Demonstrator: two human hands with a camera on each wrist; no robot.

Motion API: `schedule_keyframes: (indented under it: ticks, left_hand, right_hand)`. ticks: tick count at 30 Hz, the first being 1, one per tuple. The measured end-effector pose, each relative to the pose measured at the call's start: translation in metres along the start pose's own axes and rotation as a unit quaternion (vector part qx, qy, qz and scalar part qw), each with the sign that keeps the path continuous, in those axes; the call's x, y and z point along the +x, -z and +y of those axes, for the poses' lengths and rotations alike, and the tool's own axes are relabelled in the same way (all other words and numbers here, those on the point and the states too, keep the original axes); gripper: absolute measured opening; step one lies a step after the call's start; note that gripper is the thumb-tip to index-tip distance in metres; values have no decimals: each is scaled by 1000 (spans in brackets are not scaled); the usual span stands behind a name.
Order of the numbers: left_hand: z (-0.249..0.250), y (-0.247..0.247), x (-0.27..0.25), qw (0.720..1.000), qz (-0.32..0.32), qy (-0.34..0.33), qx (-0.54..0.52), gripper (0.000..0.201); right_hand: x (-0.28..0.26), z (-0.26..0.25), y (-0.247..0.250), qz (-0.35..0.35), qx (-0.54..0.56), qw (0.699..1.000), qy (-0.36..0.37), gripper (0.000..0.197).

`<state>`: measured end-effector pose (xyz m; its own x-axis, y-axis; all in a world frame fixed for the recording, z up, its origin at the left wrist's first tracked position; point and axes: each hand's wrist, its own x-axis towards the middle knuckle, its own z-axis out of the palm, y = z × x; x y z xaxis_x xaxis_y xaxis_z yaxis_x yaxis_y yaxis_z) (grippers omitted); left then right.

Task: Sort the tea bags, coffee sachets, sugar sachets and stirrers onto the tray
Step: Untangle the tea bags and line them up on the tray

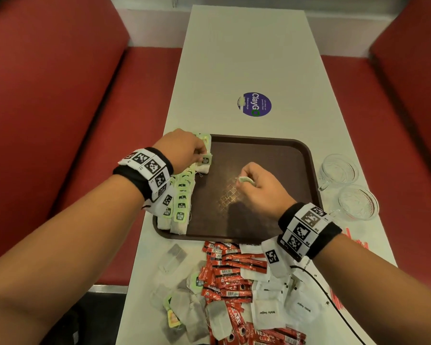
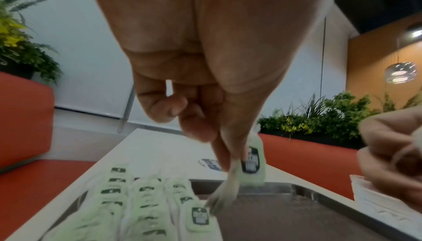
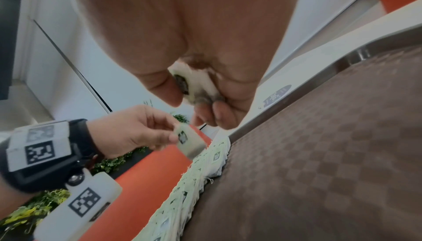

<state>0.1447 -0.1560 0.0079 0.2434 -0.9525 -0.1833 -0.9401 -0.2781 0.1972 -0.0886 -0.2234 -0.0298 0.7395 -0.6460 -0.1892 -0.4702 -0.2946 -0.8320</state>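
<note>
From the head view, a dark brown rectangular plastic tray (image 1: 271, 145) lies on the long white surface (image 1: 246, 46); a row of white tea bags with pale green paper tags (image 1: 182, 195) runs overlapped along the tray's left edge; the left hand (image 1: 182, 148) pinches one green-tagged tea bag (image 1: 204, 161) at the far end of that row; the right hand (image 1: 261, 185), over the tray's middle, is curled round another tea bag with a pale tag (image 1: 245, 180); on the surface nearer the person lies a mixed heap of red coffee sachets (image 1: 232, 272), white sugar sachets (image 1: 266, 312) and loose tea bags (image 1: 192, 312); red stirrers (image 1: 356, 241) show at the right edge past the right wrist; two clear glass cups (image 1: 340, 170) stand just right of the tray; a round purple sticker (image 1: 254, 104) sits on the surface beyond it.

From the left wrist view, the left hand's fingers (image 2: 219, 152) pinch the tea bag, its green tag (image 2: 251, 165) hanging above the tray's left part, just beside the laid row (image 2: 141, 194).

From the right wrist view, the right hand (image 3: 200, 93) is closed on a bunched tea bag (image 3: 194, 84) above the checkered tray floor (image 3: 319, 154); the left hand (image 3: 134, 133) holds its tagged bag (image 3: 189, 140) over the row.
</note>
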Motion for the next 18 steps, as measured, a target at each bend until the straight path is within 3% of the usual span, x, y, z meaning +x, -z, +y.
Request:
schedule_keyframes:
  ticks: [3, 5, 12, 15, 18]
  left_hand:
    - [-3, -10, 13, 995, -96, -9, 3, 24]
    - [-4, -17, 23, 992, -127, 2, 10, 27]
    - [-9, -35, 53, 990, -99, 99, 18, 20]
    - [-5, -41, 59, 985, -105, 130, 43, 29]
    - [4, -45, 62, 987, -63, 143, 33, 35]
  right_hand:
    - [-1, 0, 2, -5, 9, 1000, 1, 7]
    - [-2, 1, 2, -10, 18, 1000, 1, 6]
    - [-9, 5, 0, -11, -23, 999, 27, 8]
    - [-12, 8, -3, -24, -18, 999, 24, 11]
    - [-12, 11, -4, -27, -6, 999, 23, 11]
